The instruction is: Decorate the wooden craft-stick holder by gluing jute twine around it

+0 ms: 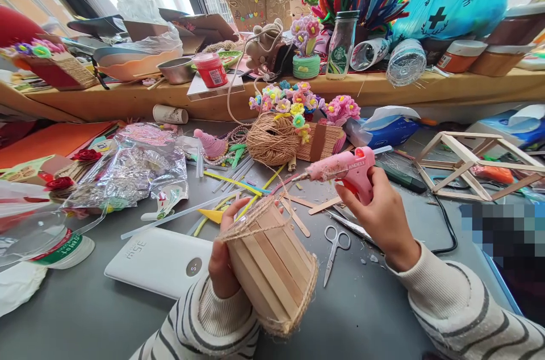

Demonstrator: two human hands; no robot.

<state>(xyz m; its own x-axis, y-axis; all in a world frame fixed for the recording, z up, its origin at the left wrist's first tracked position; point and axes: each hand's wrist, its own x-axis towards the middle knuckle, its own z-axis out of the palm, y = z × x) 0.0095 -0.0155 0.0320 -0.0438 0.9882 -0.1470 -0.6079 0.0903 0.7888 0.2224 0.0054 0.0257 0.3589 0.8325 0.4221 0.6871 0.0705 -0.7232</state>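
Note:
Wrapped round a cup-shaped holder made of wooden craft sticks (272, 263) is my left hand (225, 258). The holder is tilted, with twine edging both of its ends. A loose strand of twine runs from its upper rim toward a ball of twine (272, 141). My right hand (383, 212) grips a pink hot glue gun (340, 170), its nozzle pointing left, just above and apart from the holder's upper rim. Small scissors (336, 249) lie on the table below the glue gun, beside loose craft sticks (298, 215).
A white power bank (162, 260) lies left of the holder. Glue sticks (179, 213) and a foil-like bag (131, 167) are behind it. At right stand a wooden stick frame (481, 167) and a black cable (451, 235). A crowded shelf (149, 101) runs along the back.

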